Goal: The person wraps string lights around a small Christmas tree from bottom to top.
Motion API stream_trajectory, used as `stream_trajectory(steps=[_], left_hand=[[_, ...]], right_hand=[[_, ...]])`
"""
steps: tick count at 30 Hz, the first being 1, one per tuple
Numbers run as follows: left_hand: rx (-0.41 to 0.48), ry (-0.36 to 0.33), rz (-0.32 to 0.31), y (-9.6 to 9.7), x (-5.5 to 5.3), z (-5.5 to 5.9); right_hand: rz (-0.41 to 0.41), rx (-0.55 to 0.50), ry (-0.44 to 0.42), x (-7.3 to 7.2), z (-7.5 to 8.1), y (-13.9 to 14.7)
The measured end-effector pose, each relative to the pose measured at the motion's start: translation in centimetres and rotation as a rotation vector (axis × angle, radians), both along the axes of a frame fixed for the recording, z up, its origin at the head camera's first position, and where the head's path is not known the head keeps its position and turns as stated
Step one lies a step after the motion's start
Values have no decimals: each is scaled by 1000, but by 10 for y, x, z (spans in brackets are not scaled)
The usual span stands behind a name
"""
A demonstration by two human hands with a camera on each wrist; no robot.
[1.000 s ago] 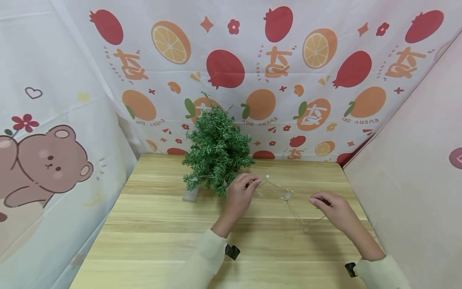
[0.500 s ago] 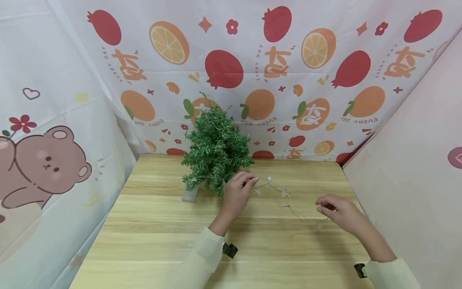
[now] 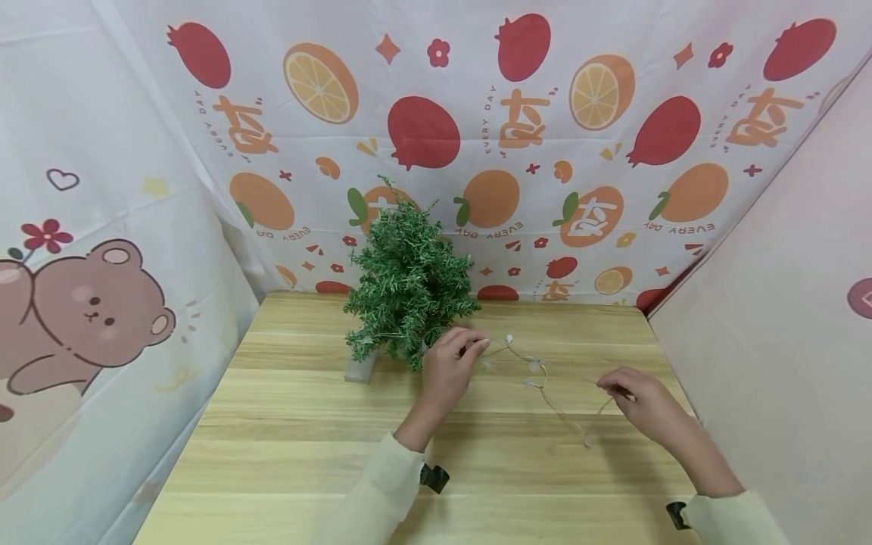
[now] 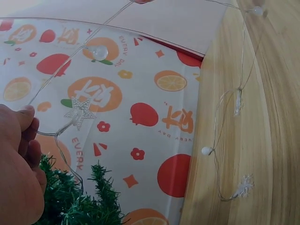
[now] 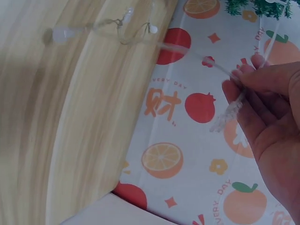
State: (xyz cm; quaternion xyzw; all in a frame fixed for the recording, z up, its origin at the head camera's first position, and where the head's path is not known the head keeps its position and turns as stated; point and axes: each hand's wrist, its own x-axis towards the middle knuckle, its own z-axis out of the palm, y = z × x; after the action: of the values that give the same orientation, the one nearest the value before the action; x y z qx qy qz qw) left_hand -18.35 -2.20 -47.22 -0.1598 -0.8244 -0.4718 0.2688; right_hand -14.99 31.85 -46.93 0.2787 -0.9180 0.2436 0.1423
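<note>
A small green artificial Christmas tree (image 3: 409, 280) stands at the back of the table, its grey foot (image 3: 359, 369) showing below. My left hand (image 3: 448, 369), by the tree's lower right side, pinches the thin wire of a string of fairy lights (image 3: 534, 365). A clear star (image 4: 79, 114) hangs from that wire in the left wrist view, close to the tree tips. Further right, my right hand (image 3: 643, 397) pinches another stretch of the wire between thumb and fingers; a clear frosted ornament (image 5: 227, 116) dangles just under them. Between both hands the wire sags toward the tabletop in loose loops.
The wooden table (image 3: 286, 454) runs up to a fruit-print cloth (image 3: 422, 129) at the back. A bear-print cloth (image 3: 102, 318) hangs on the left, a pale one (image 3: 770, 325) on the right. Black straps sit on both wrists.
My right hand has moved a little to the right and slightly down, and the wire loops between the hands have shifted. The left hand has barely moved and keeps its pinch; the tree stays put.
</note>
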Motion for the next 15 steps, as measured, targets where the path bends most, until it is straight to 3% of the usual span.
stream_trajectory(steps=[6,15], left_hand=[[-25,34,-15,0,6,3],[-48,86,-21,2,10,1]], right_hand=[[-97,-6,-22,2,-8,-5],[-150,1,-73,6,-13,-9]])
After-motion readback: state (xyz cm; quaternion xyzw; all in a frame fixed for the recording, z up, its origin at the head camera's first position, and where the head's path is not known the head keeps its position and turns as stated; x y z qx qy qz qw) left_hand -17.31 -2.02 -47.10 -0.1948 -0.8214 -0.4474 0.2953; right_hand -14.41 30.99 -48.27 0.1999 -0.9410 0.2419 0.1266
